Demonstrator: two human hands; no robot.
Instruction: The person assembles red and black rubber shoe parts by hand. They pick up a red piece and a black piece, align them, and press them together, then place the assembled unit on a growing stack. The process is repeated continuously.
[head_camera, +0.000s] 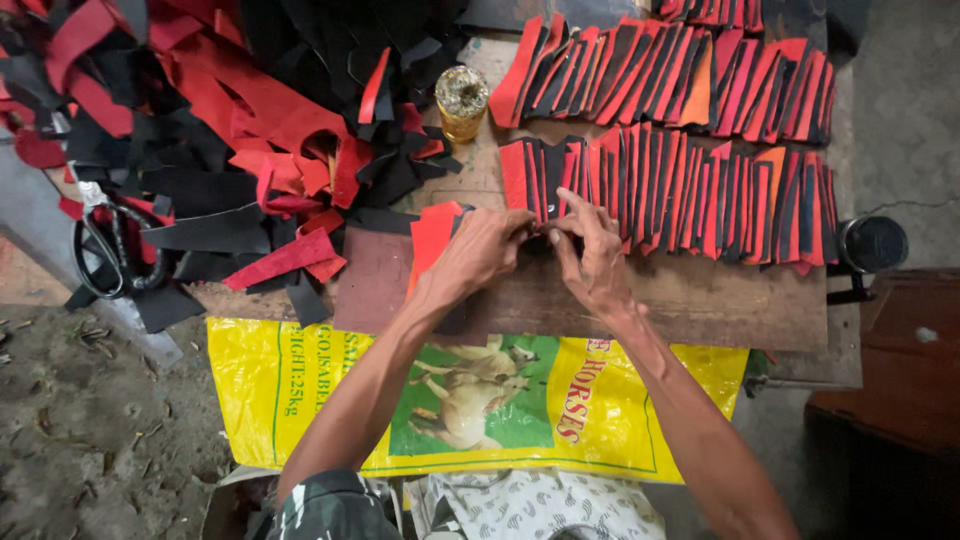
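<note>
Black-and-red strip (541, 232) pinched between both sets of fingertips at the middle of the wooden board (690, 300), right at the near-left end of the lower row of strips (680, 205); largely hidden by the fingers, so exact shape hard to tell. Left hand (485, 250) curled, thumb and fingers closed on the strip's left edge, knuckles lying over a loose red piece (432, 235); right hand (590, 255) pinching from the other side with index finger stretched toward the row, other fingers half bent.

Risks, as a judgement: lower row packed tight, each strip leaning on its neighbour, so a nudge from the right hand's stretched finger could likely shove the end pieces out of line or tip several over; loose red piece under the left hand apt to slide off with any drag of the wrist; pinch very shallow, only fingertips, so the strip could slip or twist.

Farther out: second row of strips (670, 80) beyond, just as crowded; gold-topped jar (461, 100) standing near the left end, easy to knock with a reach toward the scrap pile (220, 130); scissors (110, 245) lying at the pile's left edge, half among scraps, a snag or nick for a hand groping there; yellow sack (300, 380) hanging off the near edge.
</note>
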